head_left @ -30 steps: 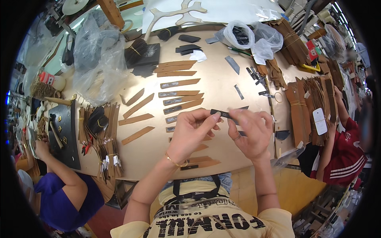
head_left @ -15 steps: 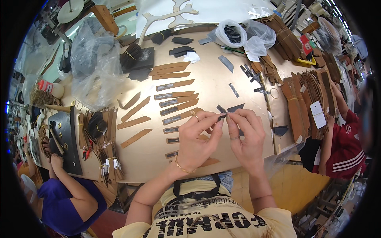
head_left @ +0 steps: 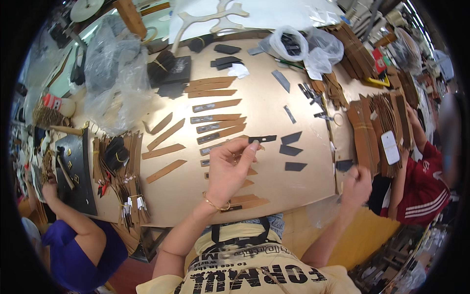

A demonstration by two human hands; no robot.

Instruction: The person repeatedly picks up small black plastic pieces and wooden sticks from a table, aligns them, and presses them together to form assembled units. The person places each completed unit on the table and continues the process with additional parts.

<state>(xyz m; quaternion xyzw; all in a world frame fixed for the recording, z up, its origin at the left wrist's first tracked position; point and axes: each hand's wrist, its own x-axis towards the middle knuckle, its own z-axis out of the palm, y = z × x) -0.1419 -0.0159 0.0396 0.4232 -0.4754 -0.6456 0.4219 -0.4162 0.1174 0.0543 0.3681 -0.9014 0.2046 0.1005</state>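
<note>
My left hand (head_left: 230, 164) pinches a small black strip (head_left: 268, 139) with a slot in it, held above the table. Far to the right, my right hand (head_left: 356, 185) is by the table's right edge, just below a dark piece (head_left: 344, 165); its fingers are curled but blurred, and whether they hold anything is hidden. Beneath and left of my left hand runs a column of brown leather strips (head_left: 223, 105), several with dark or shiny patches; the hand covers part of it. Right of the black strip lie dark slanted pieces (head_left: 293, 166).
Loose brown strips (head_left: 166, 171) lie to the left. Clear plastic bags (head_left: 117, 78) stand at the back left, and a bag of black parts (head_left: 289, 44) at the back. Bundled brown leather (head_left: 364, 132) lies right, near a co-worker's red sleeve (head_left: 426, 181). Another person in purple (head_left: 78, 250) sits left.
My hands were together at a small black piece. The right hand has moved away to the right, toward the table edge; the left keeps hold of the black strip, now fully showing.
</note>
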